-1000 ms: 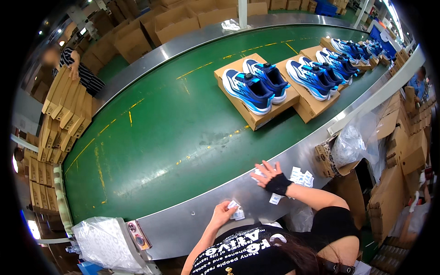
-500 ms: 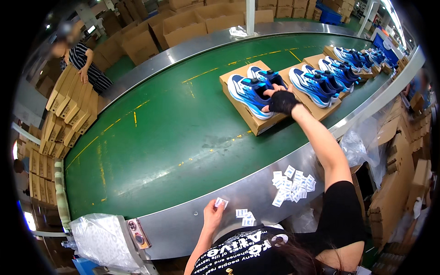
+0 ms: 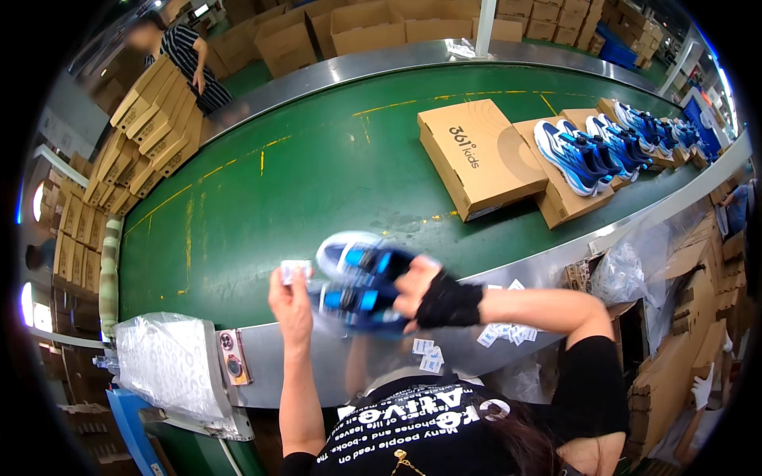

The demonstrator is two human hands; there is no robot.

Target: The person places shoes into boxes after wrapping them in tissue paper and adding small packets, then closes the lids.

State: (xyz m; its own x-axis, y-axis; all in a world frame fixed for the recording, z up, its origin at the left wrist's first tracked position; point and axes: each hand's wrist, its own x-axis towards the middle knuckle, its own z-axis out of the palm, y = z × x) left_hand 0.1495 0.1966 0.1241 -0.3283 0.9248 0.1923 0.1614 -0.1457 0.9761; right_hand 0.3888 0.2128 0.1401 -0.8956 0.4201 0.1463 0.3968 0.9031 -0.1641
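A pair of blue and white sneakers [image 3: 361, 282] is held up in the air over the near steel edge of the conveyor, soles toward the person and blurred. The right hand [image 3: 432, 297], in a black fingerless glove, is clamped around the pair from the right side. The left hand [image 3: 292, 305] is raised just left of the shoes, fingers pinched together on a small white tag [image 3: 295, 271] that sits right beside the upper shoe's toe.

Below the hands, loose white tags [image 3: 500, 333] lie scattered on the steel rim [image 3: 556, 266]. Farther out on the green belt [image 3: 302, 174] sits a closed brown shoebox [image 3: 476, 159], and just to its right more blue sneakers [image 3: 575, 155] rest on open boxes in a row. At the far left a person in a striped shirt [image 3: 190, 59] stands by stacked flat cardboard [image 3: 151, 119]. A clear plastic bag [image 3: 167, 361] hangs at the near left.
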